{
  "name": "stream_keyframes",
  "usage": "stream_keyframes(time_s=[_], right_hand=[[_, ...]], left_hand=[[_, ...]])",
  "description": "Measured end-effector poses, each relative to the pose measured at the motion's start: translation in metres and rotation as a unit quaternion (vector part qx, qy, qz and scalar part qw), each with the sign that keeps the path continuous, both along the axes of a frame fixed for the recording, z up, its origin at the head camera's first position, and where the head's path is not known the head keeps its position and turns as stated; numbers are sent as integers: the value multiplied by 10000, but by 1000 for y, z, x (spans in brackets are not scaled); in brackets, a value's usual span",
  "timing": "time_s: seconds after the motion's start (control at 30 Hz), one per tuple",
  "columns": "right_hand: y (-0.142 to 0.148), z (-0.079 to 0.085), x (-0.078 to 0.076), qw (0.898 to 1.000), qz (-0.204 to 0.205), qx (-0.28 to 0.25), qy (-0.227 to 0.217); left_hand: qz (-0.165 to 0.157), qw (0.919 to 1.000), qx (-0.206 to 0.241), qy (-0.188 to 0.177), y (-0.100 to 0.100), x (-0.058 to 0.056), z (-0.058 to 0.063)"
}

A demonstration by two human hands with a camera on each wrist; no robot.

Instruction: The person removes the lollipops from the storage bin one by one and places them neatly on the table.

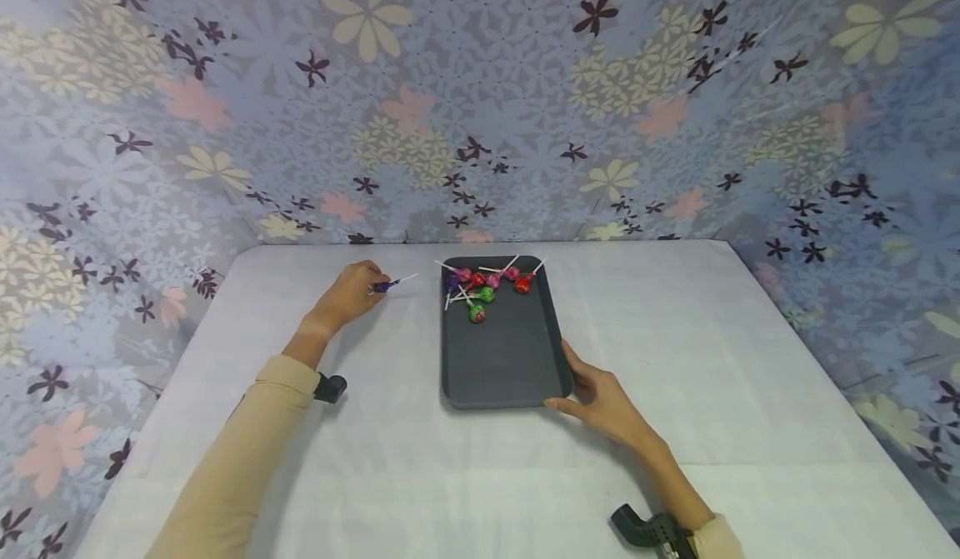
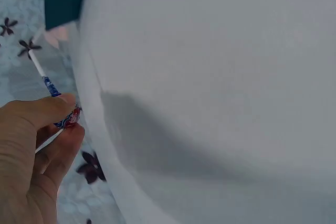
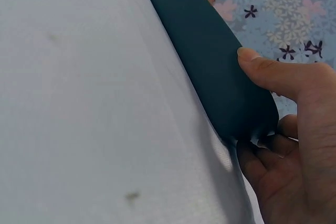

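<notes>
Beside the tray (image 1: 502, 363), your left hand (image 1: 347, 294) pinches a lollipop (image 1: 383, 286), seemingly mid-transfer, while your right hand (image 1: 606, 402) grips the tray, which the next move probably needs steady.

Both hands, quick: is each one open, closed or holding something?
Left hand: closed, pinching a wrapped lollipop.
Right hand: closed, holding the dark tray at its near right corner.

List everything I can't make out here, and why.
Head view: any print on the wrappers of the lollipops in the tray; too small.
Left wrist view: part of the held lollipop; covered by the left hand.
Left wrist view: most of the tray; cut off by the top edge.
Right wrist view: most of the left hand; cut off by the top edge.
</notes>
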State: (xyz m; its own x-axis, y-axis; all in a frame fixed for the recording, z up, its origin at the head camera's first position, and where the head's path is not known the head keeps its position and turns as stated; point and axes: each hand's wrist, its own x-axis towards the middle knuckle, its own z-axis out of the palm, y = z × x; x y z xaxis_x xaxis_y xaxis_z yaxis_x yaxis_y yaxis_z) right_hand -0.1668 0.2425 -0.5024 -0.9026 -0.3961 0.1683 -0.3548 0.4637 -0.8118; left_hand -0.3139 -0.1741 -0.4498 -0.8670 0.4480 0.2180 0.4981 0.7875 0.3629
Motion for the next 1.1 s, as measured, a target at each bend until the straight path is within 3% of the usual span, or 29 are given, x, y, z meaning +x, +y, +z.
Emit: stream_keyframes(time_s=[0.23,0.53,0.7,0.93,1.1], right_hand=[[0,-1,0,10000,-13,9,-10],[1,2,2,10000,-1,-12,-62],[1,2,1,10000,-32,54,-39],[1,3,2,9999,-42,91,15],[1,4,2,9999,-41,150,-31]], left_hand=[[130,9988,-315,-352,-28,-2,-6],[204,9985,-63,-506,-56,-4,-6],[325,9976,37,-605,-60,-2,-7],[411,9955,-386,-768,-54,-2,-4],[473,9939,-425,-899,-55,-5,-8]])
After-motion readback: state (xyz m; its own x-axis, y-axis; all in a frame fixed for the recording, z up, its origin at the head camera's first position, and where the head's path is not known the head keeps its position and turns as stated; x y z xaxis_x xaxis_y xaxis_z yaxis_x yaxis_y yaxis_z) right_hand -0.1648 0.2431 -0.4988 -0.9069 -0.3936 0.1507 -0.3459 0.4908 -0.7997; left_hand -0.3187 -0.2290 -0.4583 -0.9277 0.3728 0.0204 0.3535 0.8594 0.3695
